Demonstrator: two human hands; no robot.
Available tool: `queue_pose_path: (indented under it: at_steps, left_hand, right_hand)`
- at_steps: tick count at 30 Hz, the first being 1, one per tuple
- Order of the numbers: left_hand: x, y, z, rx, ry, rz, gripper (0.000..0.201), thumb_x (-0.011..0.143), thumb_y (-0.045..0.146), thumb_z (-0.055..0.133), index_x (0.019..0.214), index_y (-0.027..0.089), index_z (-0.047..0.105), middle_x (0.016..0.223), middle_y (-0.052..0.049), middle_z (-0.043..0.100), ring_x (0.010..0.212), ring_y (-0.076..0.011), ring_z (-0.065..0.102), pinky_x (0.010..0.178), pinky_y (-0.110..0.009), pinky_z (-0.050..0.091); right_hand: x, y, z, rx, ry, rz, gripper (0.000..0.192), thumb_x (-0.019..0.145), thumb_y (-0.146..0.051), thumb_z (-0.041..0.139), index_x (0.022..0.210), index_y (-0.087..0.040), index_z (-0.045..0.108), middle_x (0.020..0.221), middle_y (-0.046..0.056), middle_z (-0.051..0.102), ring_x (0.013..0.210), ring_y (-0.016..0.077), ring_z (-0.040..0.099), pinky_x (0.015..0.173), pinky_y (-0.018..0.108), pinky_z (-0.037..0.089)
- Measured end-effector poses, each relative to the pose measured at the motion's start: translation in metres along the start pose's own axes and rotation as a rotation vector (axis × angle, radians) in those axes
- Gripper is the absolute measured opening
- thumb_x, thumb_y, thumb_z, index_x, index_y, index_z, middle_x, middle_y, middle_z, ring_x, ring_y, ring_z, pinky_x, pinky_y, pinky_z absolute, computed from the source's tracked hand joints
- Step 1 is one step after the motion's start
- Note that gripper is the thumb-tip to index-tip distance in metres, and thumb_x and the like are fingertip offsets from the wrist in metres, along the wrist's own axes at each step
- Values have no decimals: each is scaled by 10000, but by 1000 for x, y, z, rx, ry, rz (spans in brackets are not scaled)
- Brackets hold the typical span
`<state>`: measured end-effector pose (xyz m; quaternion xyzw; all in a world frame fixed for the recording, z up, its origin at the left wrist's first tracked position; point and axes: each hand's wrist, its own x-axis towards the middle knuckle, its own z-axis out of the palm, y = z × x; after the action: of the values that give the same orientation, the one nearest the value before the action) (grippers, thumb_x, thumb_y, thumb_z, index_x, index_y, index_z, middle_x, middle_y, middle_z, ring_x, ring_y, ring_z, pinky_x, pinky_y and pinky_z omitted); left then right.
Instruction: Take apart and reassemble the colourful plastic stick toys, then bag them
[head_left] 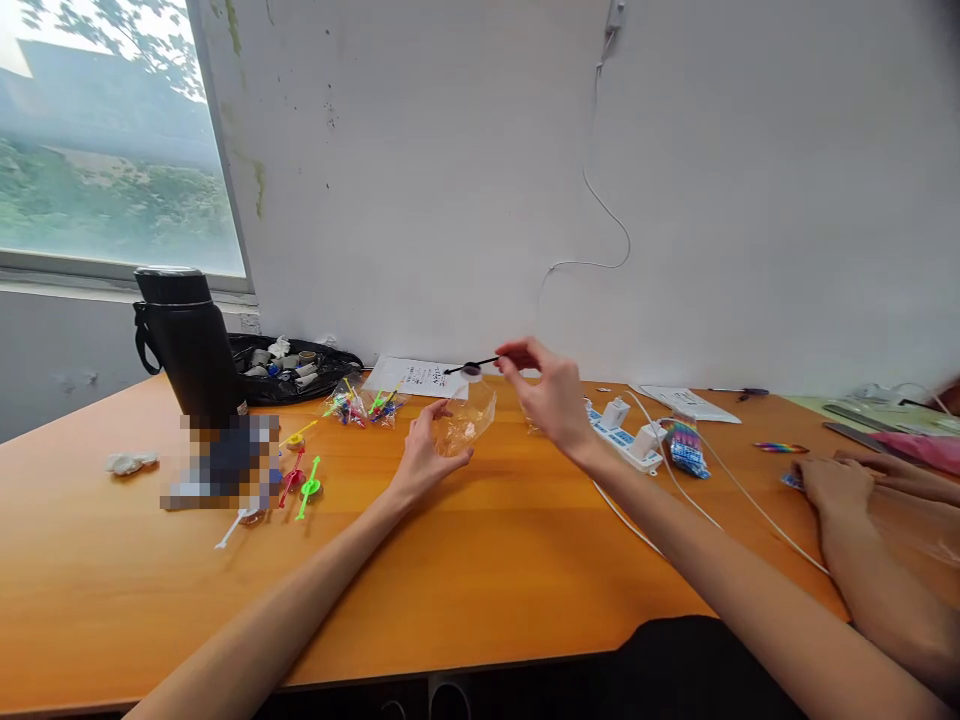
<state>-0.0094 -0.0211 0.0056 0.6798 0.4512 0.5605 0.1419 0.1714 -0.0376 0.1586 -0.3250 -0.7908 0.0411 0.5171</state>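
A clear plastic bag [466,425] is held up over the table in my left hand [427,448], with the thumb and fingers curved round its side. Between the fingertips of my right hand [547,392] is one end of a black arrow spinner [471,369]. Its round middle is at the bag's upper edge and its pointed end reaches left; I cannot tell whether any of it is inside. On the table to the left lie a green arrow spinner [310,488], a red one [292,478], a yellow one [297,439] and a white one [238,522].
Filled clear packets [347,402] lie behind my left hand. A black bottle [187,345] stands left, before a black bag [330,362] of scraps. A power strip [622,440] with cables [739,485] lies right. Another person's hands [840,485] rest at the far right.
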Motion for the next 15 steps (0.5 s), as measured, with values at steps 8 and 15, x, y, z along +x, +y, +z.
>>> queue_pose_path:
  at_steps: [8,15]
  left_hand:
    - [2,3,1,5,-36,43,689,735,282,750,1341,234,426,1254,-78,587,1196,-252,537,1065,-423,369]
    - [0,11,0,29,-90,106,696,744,258,742,1358,239,413,1262,-79,583,1206,-253,524,1069,-417,371]
  right_hand:
    - [-10,40,-5,-144,-10,58,151,917,-251,521,929,-212,667,866,21,725,767,168,668,751,302,488]
    - [-18,41,3,-153,-242,60,165,927,-226,519,956,-236,681,880,21,714,825,183,644,752,315,466]
